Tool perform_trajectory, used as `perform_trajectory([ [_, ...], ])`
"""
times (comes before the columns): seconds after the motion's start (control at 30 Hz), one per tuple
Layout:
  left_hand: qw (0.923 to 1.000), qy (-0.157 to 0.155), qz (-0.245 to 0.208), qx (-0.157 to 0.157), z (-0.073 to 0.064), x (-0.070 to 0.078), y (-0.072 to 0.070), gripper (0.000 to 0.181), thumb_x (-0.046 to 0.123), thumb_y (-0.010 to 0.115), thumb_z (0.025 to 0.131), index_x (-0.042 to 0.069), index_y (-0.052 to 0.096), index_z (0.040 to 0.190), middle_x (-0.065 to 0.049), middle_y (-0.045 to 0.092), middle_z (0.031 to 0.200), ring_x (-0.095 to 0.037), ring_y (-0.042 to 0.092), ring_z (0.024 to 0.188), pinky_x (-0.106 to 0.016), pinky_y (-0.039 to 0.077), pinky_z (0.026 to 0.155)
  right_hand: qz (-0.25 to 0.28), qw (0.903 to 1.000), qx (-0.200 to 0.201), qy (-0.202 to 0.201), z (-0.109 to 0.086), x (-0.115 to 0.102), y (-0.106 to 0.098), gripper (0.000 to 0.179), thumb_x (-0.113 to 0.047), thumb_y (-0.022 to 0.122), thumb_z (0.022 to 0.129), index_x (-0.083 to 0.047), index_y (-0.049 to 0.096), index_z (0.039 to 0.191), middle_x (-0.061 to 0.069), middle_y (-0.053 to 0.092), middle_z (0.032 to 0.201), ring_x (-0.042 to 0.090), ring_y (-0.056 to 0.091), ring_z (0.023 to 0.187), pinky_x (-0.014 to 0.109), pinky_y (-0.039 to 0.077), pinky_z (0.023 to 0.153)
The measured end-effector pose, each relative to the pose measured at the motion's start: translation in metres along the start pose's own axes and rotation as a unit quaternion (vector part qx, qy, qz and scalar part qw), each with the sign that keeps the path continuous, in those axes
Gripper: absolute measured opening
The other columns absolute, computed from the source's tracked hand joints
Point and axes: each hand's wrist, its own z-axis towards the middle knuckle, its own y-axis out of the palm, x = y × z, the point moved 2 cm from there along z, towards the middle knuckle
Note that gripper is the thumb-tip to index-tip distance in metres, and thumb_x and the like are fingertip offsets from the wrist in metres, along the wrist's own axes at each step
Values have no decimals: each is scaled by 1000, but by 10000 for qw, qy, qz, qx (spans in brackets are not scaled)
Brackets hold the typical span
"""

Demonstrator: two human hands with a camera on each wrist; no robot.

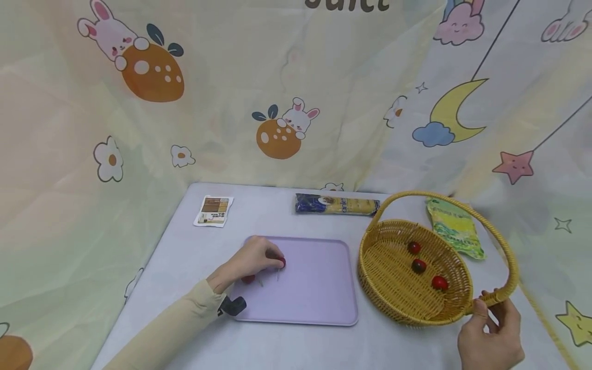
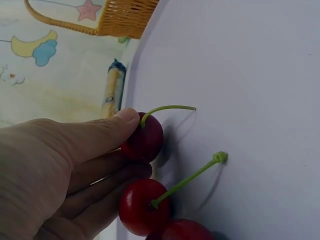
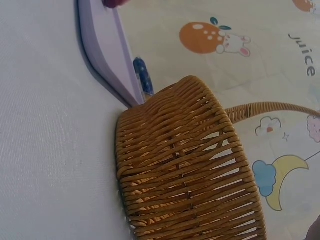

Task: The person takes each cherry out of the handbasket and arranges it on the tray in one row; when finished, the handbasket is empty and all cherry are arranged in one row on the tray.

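Observation:
My left hand is over the lilac tray, pinching a dark red cherry between thumb and fingers. Its curved green stem sticks out; I cannot tell whether the fruit touches the tray. Close below the fingers, a brighter cherry with a stem and another cherry lie on the tray, partly hidden in the head view. At the right, my right hand grips the foot of the handle of a round wicker basket. Three red fruits lie inside it, one of them a shiny red fruit.
Behind the tray lies a long blue-and-yellow packet. A small brown-and-white packet is at the back left. A yellow-green bag lies behind the basket. Printed cloth hangs around the white table.

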Motion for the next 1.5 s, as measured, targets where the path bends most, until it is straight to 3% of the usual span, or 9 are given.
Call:
perform_trajectory([
  [0.33,9998,3,198,45,0,1,1,21,25,88,85,13,84,102,7,81,93,-5,70,84,-26,54,79,-33,10000,-11,-46,0,1,1,42,-37,64,102,-22,63,142,3,72,126,-14,57,112,6,48,96],
  [0.47,9996,-19,211,172,2,7,-3,27,28,86,87,10,83,108,2,82,95,-12,75,89,-31,59,81,10,10000,14,-74,1,1,2,43,-38,64,102,-21,64,142,4,72,126,-14,57,112,6,48,96],
  [0.67,9991,132,-393,53,14,29,-4,39,36,82,91,12,80,122,-4,80,116,-23,76,109,-42,61,93,22,9999,29,-145,1,1,1,39,-30,65,103,-22,64,142,7,73,128,-15,57,112,7,48,96],
  [0.87,9901,270,-1355,-257,37,60,6,44,44,82,90,22,77,128,6,75,127,-15,71,119,-35,57,100,107,9998,72,-155,1,3,2,39,-30,66,103,-23,65,141,3,73,126,-16,57,111,5,48,94],
  [1.07,9762,564,-2052,-414,68,98,25,46,38,82,91,17,75,131,-3,74,131,-17,72,118,-27,58,96,229,9995,118,-178,1,3,3,38,-27,68,102,-23,66,139,-4,73,124,-16,58,109,4,48,93],
  [1.3,9742,729,-2040,-641,106,138,58,49,39,82,91,16,73,133,-1,74,131,-14,73,116,-19,57,91,261,9989,74,-381,2,4,2,37,-18,68,103,-19,66,139,-1,73,121,-18,57,106,2,47,89],
  [1.5,9746,651,-1995,-778,136,163,88,49,40,83,91,19,73,134,2,75,129,-2,71,113,-17,54,93,312,9978,59,-581,1,3,1,37,-14,66,103,-17,66,140,4,74,121,-20,55,104,-1,45,85],
])
